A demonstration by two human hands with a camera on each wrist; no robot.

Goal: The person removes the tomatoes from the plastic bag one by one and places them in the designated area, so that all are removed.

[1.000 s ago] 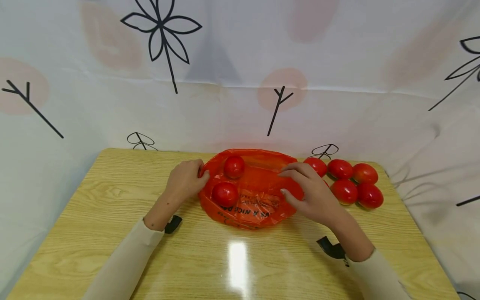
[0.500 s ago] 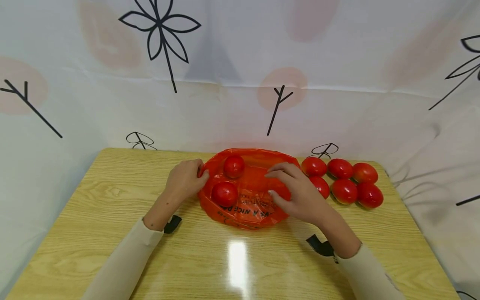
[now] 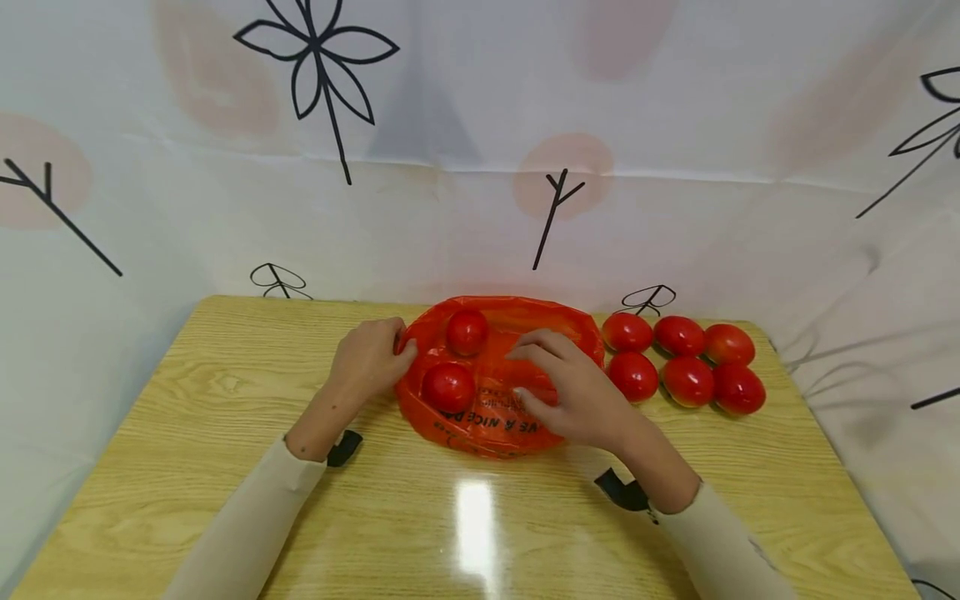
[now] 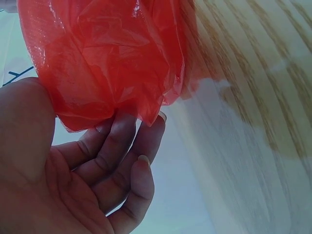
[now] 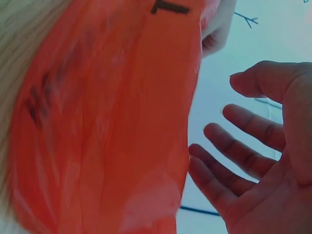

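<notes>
An orange-red plastic bag (image 3: 517, 425) with dark print lies spread with its mouth upward on the table. Two shiny red round fruits, a rear one (image 3: 467, 332) and a front one (image 3: 448, 387), lie inside its left half. My left hand (image 3: 367, 360) pinches the bag's left rim between thumb and fingers; the left wrist view shows the film gathered there. Over the bag's right half is my right hand (image 3: 577, 387), thumb and fingers spread apart, holding nothing. In the right wrist view, its fingers (image 5: 246, 144) are beside the bag's wall.
To the right of the bag, several more red fruits (image 3: 688, 381) sit in two rows on the wooden table (image 3: 247, 375). A white cloth (image 3: 450, 225) with plant drawings hangs behind the table's back edge.
My right hand has moved left from the bag's right rim to over its inside, uncovering more of the fruits on the right. My left hand stays on the left rim.
</notes>
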